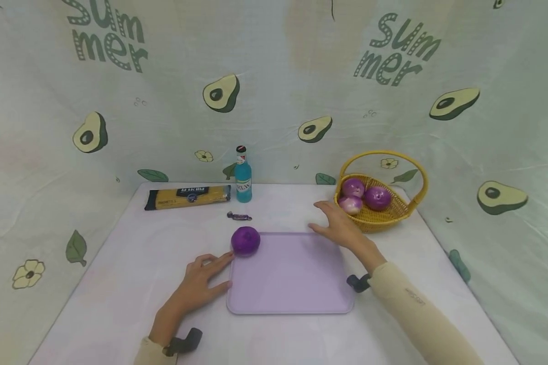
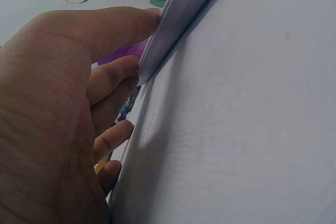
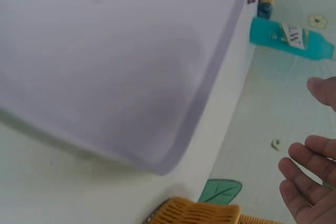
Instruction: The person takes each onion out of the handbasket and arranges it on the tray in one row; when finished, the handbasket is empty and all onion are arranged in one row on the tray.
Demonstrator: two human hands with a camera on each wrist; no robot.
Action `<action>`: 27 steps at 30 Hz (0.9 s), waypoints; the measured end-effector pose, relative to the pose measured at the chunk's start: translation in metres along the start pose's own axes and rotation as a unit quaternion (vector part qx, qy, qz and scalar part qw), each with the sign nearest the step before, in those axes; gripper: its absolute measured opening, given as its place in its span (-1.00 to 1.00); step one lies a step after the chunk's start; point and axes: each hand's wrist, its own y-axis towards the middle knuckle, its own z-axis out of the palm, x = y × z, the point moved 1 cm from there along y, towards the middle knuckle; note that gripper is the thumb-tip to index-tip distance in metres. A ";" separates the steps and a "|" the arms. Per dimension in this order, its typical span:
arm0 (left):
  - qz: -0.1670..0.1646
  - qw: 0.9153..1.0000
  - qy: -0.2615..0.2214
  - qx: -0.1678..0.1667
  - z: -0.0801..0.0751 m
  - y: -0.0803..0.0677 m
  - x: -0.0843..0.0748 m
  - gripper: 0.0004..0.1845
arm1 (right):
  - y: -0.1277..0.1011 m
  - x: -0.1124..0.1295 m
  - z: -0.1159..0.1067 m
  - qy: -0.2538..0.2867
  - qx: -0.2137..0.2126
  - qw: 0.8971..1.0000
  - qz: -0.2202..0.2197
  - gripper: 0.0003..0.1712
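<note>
The desk (image 1: pixel 118 284) bears a lilac tray (image 1: pixel 292 284) near, spaghetti packet (image 1: pixel 188 196), teal bottle (image 1: pixel 243 175) and candy (image 1: pixel 239 217) far, basket (image 1: pixel 383 215) far right.

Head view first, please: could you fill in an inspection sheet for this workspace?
Surface: pale table.
Job's things: purple onion on lilac tray, far-left corner; three more in wicker basket.
Clutter: pasta packet, teal bottle, wrapped sweet.
Hands: left hand touches tray's left edge; right hand open, between tray and basket.
Cables: nothing seen.
Surroundings: avocado-print cloth.
</note>
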 end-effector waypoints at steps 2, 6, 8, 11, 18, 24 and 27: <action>0.002 1.000 0.000 -0.002 0.000 0.000 0.001 -0.25 | 0.000 -0.003 -0.003 -0.001 -0.001 1.000 0.007 -0.24; 0.003 1.000 0.006 0.000 0.001 0.000 0.002 -0.26 | 0.000 -0.011 -0.009 -0.006 0.001 1.000 0.023 -0.23; 0.004 1.000 0.007 0.000 0.001 0.000 0.001 -0.26 | 0.000 -0.016 -0.011 -0.010 -0.002 1.000 0.026 -0.24; 0.007 1.000 0.004 -0.005 -0.001 -0.001 0.000 -0.26 | 0.001 -0.022 -0.016 -0.011 -0.008 1.000 0.023 -0.24; 0.005 1.000 0.006 -0.004 -0.002 0.000 -0.003 -0.26 | -0.001 -0.038 -0.026 -0.009 -0.015 1.000 0.025 -0.23; -0.004 1.000 0.001 0.004 -0.003 0.000 -0.003 -0.25 | -0.003 -0.049 -0.034 -0.017 -0.025 0.999 0.031 -0.28; -0.007 1.000 0.002 0.006 -0.003 0.000 -0.002 -0.25 | -0.003 -0.055 -0.037 -0.010 -0.017 0.999 0.050 -0.27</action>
